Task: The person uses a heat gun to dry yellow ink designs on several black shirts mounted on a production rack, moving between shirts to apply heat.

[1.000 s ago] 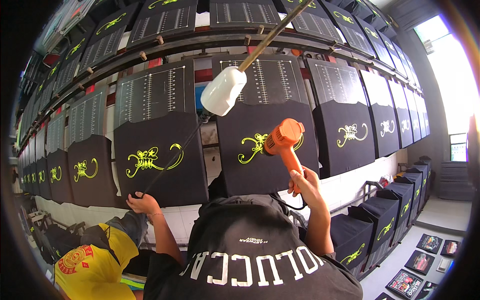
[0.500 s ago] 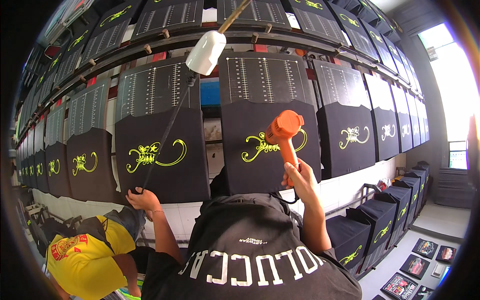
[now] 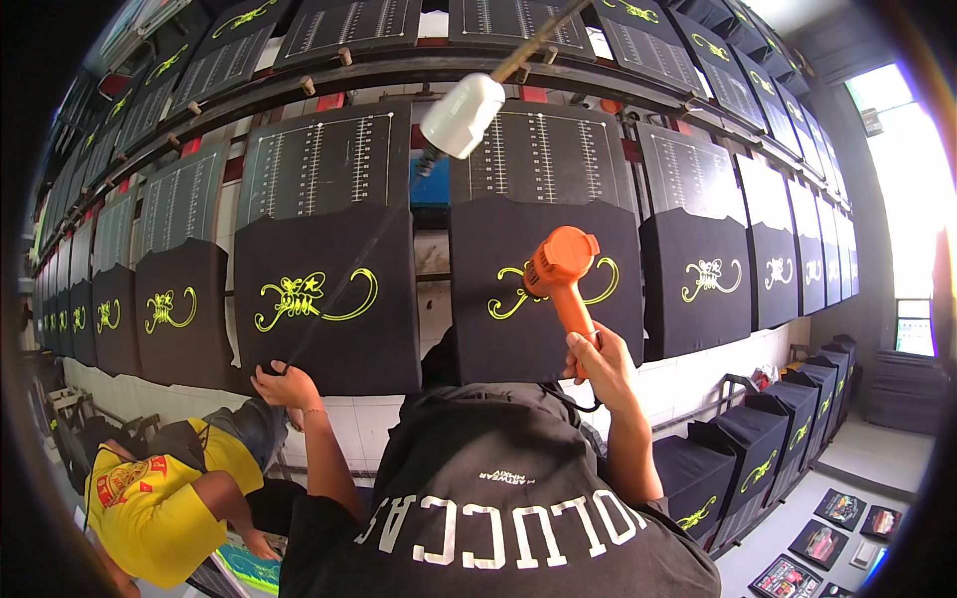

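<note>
Right of centre, the orange heat gun (image 3: pixel 563 254) has dipped slightly over the yellow print (image 3: pixel 611 291) on black fabric (image 3: pixel 498 344), hiding more of its middle; its nozzle appears aimed at that same print. The right hand (image 3: pixel 608 374) wraps the handle. At lower left, the left hand (image 3: pixel 292 386) pinches a dark cord (image 3: pixel 349 282). Compared with half a second ago, the white plug (image 3: pixel 464 117), upper centre, has swung rightward, and a co-worker's hand (image 3: pixel 262 545) shows at bottom left.
</note>
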`<state>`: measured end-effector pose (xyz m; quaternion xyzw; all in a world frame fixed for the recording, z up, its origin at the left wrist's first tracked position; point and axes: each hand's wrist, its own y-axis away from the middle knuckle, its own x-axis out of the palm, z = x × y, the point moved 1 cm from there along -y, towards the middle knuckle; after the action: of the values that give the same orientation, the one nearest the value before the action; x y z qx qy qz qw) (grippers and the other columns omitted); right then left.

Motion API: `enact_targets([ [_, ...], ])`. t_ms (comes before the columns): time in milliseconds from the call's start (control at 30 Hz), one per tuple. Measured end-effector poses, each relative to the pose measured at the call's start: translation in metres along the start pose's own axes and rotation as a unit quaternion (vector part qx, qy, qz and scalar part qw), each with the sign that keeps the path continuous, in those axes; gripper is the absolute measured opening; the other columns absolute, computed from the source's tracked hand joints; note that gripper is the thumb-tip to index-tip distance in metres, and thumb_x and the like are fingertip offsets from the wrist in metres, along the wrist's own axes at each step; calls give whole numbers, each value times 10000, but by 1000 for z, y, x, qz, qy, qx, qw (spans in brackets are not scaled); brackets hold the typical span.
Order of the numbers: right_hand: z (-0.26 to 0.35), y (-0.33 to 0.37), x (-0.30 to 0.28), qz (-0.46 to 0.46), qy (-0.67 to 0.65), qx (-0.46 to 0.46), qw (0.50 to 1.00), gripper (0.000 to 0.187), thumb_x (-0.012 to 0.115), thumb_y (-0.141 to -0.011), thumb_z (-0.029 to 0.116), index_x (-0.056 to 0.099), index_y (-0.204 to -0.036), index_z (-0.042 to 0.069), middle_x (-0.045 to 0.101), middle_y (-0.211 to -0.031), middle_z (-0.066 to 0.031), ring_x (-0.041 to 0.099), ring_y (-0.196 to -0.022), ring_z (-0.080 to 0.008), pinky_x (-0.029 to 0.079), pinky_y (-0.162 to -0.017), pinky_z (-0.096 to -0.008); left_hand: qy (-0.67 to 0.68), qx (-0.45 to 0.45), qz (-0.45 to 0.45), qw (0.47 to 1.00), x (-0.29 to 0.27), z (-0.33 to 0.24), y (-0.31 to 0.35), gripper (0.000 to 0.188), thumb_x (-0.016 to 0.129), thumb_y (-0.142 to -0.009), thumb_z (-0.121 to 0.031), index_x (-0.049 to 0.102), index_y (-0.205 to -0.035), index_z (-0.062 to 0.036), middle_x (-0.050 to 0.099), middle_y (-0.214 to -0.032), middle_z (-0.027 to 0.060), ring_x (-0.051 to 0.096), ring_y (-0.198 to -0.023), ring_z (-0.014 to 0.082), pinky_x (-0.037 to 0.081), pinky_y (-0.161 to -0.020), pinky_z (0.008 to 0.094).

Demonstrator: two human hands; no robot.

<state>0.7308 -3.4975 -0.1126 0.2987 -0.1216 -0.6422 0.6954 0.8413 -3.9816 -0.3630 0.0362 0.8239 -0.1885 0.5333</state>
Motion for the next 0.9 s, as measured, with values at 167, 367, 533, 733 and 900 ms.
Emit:
enact_targets([
  [167, -8, 3, -8, 19, -14, -4, 1000, 288, 608, -991, 256, 585, -1073, -19, 585, -742, -4, 604, -612, -74, 486, -536, -222, 4, 3, -2, 1000, -1, 2, -1, 470, 517, -997, -308, 527, -1347, 7, 434, -1461, 272, 400, -1376, 413, 306, -1113, 533],
  [367, -9, 10, -6, 45, -18, 0, 999, 249, 600, -991, 228, 586, -1046, -15, 585, -731, -1, 601, -616, -72, 488, -538, -220, 4, -5, 3, 1000, -4, -6, 1, 474, 500, -1001, -312, 519, -1355, 3, 420, -1471, 271, 392, -1379, 414, 297, -1114, 542],
  [533, -7, 16, -4, 74, -4, 15, 997, 267, 606, -996, 238, 585, -1050, -22, 582, -739, -1, 594, -618, -69, 481, -545, -223, 12, 0, -5, 1000, -1, 1, 2, 480, 496, -1002, -317, 510, -1361, 2, 406, -1481, 270, 387, -1380, 415, 296, -1113, 545],
  [733, -9, 22, 4, 97, 15, 23, 995, 266, 608, -999, 236, 585, -1038, -26, 576, -739, 1, 591, -635, -66, 474, -554, -221, 6, 6, -5, 1000, 2, 2, 0, 474, 496, -1002, -319, 515, -1352, 1, 430, -1468, 261, 398, -1375, 405, 298, -1113, 543],
  [900, -7, 19, 11, 114, 16, 25, 993, 259, 612, -992, 224, 586, -1044, -29, 577, -745, -3, 590, -637, -68, 473, -552, -225, 0, 4, -14, 1000, 5, 7, -1, 457, 511, -992, -309, 529, -1338, -10, 446, -1460, 251, 408, -1368, 394, 302, -1111, 542],
])
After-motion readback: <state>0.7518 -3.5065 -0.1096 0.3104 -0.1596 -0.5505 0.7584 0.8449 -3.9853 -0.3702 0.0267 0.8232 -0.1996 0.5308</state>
